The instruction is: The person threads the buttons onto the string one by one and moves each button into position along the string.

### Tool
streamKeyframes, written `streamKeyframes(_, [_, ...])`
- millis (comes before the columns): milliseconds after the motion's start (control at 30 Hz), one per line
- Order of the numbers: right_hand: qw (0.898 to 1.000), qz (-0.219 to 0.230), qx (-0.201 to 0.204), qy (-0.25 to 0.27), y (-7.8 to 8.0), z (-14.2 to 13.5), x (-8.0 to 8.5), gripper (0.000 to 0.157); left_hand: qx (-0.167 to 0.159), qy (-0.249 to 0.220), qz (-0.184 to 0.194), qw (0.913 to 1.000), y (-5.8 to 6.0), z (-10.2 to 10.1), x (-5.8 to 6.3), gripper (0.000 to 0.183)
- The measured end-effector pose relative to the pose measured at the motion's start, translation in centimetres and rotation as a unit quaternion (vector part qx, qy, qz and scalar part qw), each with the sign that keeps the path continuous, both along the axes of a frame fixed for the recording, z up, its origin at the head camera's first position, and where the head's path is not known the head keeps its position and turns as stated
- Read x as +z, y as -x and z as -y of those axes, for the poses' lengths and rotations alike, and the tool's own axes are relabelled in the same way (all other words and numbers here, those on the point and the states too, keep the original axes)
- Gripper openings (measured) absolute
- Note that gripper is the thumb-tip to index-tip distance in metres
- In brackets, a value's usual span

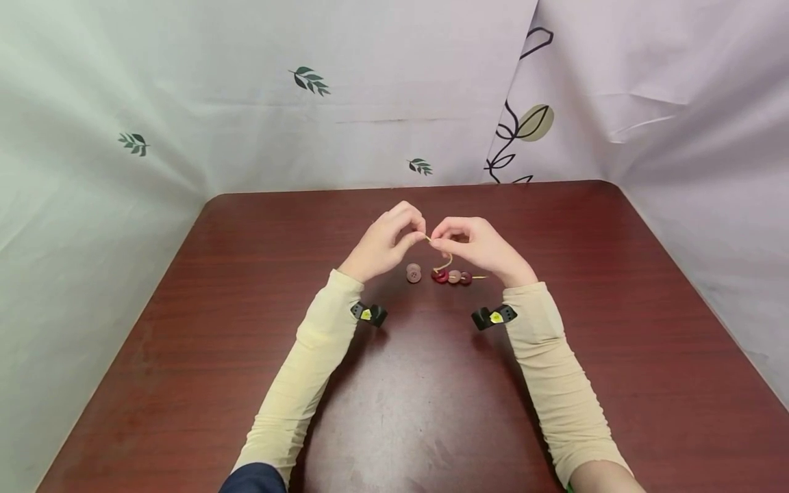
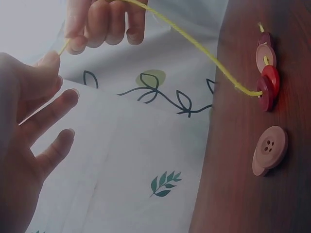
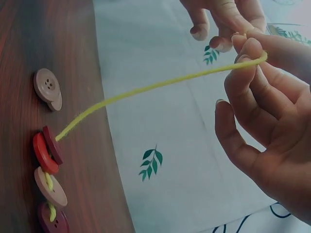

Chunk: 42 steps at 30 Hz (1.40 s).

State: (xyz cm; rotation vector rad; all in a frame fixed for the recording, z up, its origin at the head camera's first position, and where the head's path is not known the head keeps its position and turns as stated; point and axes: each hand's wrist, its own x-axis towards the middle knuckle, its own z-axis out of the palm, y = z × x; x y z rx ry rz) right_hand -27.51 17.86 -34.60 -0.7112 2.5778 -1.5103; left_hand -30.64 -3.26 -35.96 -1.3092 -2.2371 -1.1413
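Observation:
A yellow string (image 3: 160, 84) runs from several threaded buttons on the table up to both raised hands. My left hand (image 1: 385, 243) pinches the string's end between thumb and forefinger. Just beside it, my right hand (image 1: 483, 246) pinches the same string a short way along. Threaded on it are a dark red button (image 3: 53, 145), a bright red button (image 3: 44, 154), a pale pink button (image 3: 57, 189) and a maroon button (image 3: 47, 219). Two loose pinkish buttons (image 2: 272, 145), one partly over the other, lie left of the string.
The buttons lie on a dark reddish-brown table (image 1: 246, 287). Behind it hangs a pale curtain (image 1: 259, 116) printed with leaves. A black band with a yellow mark (image 1: 370, 313) sits at the left wrist, and a similar band (image 1: 495, 317) at the right.

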Motion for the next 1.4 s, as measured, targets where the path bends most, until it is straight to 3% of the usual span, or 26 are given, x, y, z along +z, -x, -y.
streamKeyframes(167, [1.000, -0.012, -0.002, -0.015, 0.1, -0.2, -0.1, 0.014, 0.010, 0.043, 0.058, 0.9974, 0.2, 0.2, -0.1, 0.013])
streamKeyframes(267, [1.000, -0.010, -0.003, -0.022, 0.1, -0.3, -0.1, 0.014, 0.016, 0.106, 0.112, 0.9879, 0.4, 0.4, -0.6, 0.021])
streamKeyframes(367, [1.000, -0.006, -0.001, -0.030, 0.1, -0.4, -0.1, 0.014, 0.016, 0.181, 0.161, 0.9701, 0.8, 0.4, -1.4, 0.029])
streamKeyframes(467, [0.999, -0.001, 0.008, -0.040, 0.0, -0.4, -0.1, 0.012, 0.019, 0.251, 0.204, 0.9461, 1.0, 0.3, -2.3, 0.033])
streamKeyframes(567, [0.998, 0.006, 0.021, -0.050, -0.1, -0.4, -0.1, 0.011, 0.027, 0.307, 0.225, 0.9243, 1.0, 0.3, -3.1, 0.034])
streamKeyframes(633, [0.998, 0.017, 0.030, -0.054, -0.1, -0.4, -0.1, 0.010, 0.029, 0.325, 0.225, 0.9181, 1.1, 0.3, -3.5, 0.035])
streamKeyframes(900, [0.997, 0.045, 0.039, -0.057, 0.0, -0.6, -0.4, 0.011, 0.042, 0.327, 0.191, 0.9246, 1.2, -0.1, -4.7, 0.031])
streamKeyframes(1100, [0.996, 0.031, 0.046, -0.073, -0.2, -0.5, -0.3, 0.009, 0.061, 0.333, 0.159, 0.9275, 1.2, -0.3, -5.1, 0.021])
streamKeyframes(1400, [0.994, 0.008, 0.048, -0.093, -0.2, -0.6, -0.3, 0.007, 0.079, 0.343, 0.146, 0.9247, 1.2, -0.5, -5.1, 0.019])
